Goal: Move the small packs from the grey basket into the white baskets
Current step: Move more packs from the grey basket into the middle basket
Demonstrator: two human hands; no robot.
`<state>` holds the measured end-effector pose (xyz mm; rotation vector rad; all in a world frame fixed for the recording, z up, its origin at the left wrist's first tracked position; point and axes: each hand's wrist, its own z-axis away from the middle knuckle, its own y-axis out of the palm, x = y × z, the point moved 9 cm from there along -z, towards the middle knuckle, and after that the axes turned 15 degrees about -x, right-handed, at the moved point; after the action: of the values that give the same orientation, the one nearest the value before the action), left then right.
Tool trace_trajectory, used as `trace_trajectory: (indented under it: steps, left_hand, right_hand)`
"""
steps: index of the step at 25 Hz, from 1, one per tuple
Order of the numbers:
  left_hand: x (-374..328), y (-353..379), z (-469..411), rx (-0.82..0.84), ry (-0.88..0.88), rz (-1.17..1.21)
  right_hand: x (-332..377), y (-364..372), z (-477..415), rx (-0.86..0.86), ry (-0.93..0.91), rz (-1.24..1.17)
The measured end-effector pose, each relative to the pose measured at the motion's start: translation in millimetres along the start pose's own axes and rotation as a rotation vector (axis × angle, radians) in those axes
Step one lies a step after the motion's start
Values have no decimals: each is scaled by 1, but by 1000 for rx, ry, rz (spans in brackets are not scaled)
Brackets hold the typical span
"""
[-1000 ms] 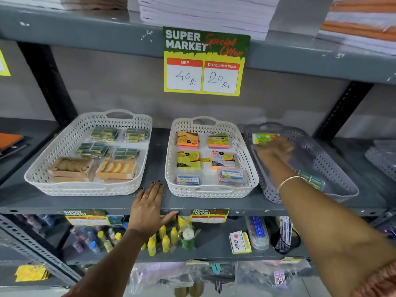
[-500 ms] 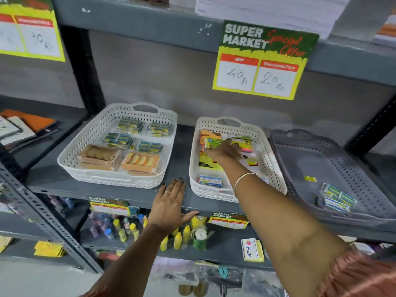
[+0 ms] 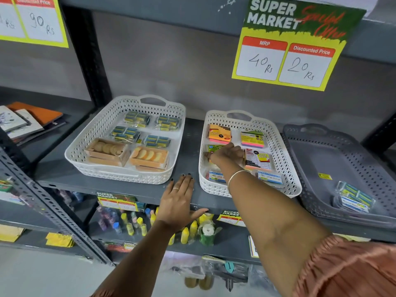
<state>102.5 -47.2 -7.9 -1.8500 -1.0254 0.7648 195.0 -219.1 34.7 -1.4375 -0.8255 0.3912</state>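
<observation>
The right hand (image 3: pixel 228 154) reaches into the middle white basket (image 3: pixel 278 146), fingers curled over a green pack (image 3: pixel 212 148) on its floor; whether it grips it is unclear. The left hand (image 3: pixel 179 200) lies flat and open on the shelf edge (image 3: pixel 128 185). Two small packs (image 3: pixel 353 197) sit in the grey basket (image 3: pixel 321 151).

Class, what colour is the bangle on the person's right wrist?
Gold, a thin bangle just behind the right hand, clearest in the head view.

- Grey metal shelf (image 3: pixel 120 185) on dark perforated uprights (image 3: pixel 90 61).
- Plain grey back wall (image 3: pixel 171 67).
- Yellow-edged price sign (image 3: pixel 295 46) hanging from the upper shelf.
- Pale floor (image 3: pixel 42 275) below.
</observation>
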Motion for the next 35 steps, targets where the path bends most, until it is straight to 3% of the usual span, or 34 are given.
trace_trajectory:
  steps: [8, 13, 17, 23, 26, 32, 35]
  left_hand:
    - [0, -4, -1, -24, -11, 24]
    - [1, -6, 0, 13, -36, 16]
    - [-2, -8, 1, 18, -43, 23]
    - [-1, -9, 1, 35, -58, 33]
    - [-2, -10, 1, 44, -66, 24]
    - [-2, -11, 1, 54, -71, 13]
    - [-2, -11, 2, 60, -72, 6]
  right_hand:
    - [-4, -8, -4, 25, -44, -30]
    - [-25, -76, -31, -161, -88, -214]
    - [-123, -124, -67, -253, 62, -33]
    - [-262, -110, -59, 91, 156, 422]
    - [-282, -100, -51, 193, 194, 539]
    - [-281, -106, -57, 36, 82, 632]
    - [-268, -115, -60, -26, 63, 553]
